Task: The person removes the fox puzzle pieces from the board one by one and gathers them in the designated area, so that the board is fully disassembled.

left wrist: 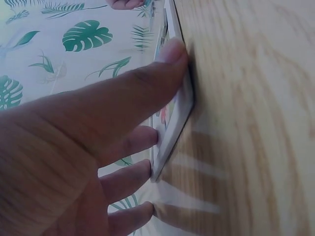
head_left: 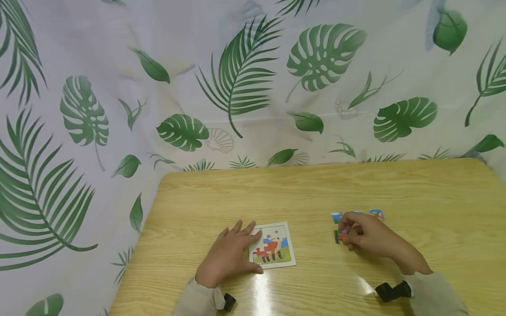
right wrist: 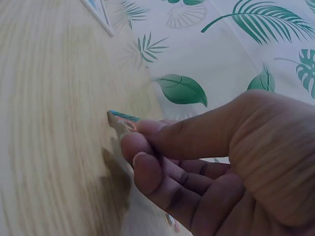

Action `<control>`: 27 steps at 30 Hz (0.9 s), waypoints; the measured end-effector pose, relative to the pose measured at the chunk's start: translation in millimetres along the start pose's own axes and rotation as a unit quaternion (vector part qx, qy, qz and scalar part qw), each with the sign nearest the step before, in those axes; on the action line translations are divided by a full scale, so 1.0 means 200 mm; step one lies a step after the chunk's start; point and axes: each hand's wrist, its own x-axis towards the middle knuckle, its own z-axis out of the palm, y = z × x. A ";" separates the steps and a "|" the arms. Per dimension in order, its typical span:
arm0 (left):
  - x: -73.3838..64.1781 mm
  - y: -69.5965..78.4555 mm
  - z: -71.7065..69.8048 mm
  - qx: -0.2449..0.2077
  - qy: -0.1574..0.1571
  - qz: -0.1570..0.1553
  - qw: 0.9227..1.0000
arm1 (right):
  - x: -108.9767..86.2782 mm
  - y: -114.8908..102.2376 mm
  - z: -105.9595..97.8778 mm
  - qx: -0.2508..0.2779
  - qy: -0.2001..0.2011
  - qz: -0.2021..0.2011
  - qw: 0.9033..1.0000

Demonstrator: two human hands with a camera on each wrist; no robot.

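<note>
A square puzzle board [head_left: 291,259] with a picture partly filled in lies on the table in the head view. My left hand [head_left: 231,254] rests along its left side with fingers spread, the thumb at the near edge. In the left wrist view the thumb [left wrist: 147,81] lies over the board's pale rim [left wrist: 170,132]. To the right, my right hand [head_left: 373,235] pinches a small jigsaw piece [head_left: 343,235] between thumb and fingers. The right wrist view shows that piece [right wrist: 123,118] tilted above the wood, its far part hidden by the fingertips.
Several loose jigsaw pieces lie beyond the right hand, among them a blue one [head_left: 336,217] and one at the right [head_left: 377,213]. Another piece [head_left: 336,237] shows at the hand's left. A leaf-patterned cloth [head_left: 253,87] hangs behind the wooden table [head_left: 237,193].
</note>
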 end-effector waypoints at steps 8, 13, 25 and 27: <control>-0.01 0.00 0.01 -0.003 0.003 -0.001 1.000 | -0.05 0.04 0.01 -0.125 0.061 -0.027 0.990; -0.01 0.00 0.00 -0.004 0.008 0.001 1.000 | -0.06 0.05 0.02 -0.153 0.082 -0.036 0.984; -0.01 0.01 0.01 -0.002 0.010 0.002 1.000 | -0.08 0.06 0.05 -0.169 0.093 -0.018 0.981; -0.01 0.01 0.01 -0.002 0.009 0.001 1.000 | -0.08 0.06 0.05 -0.169 0.092 -0.018 0.981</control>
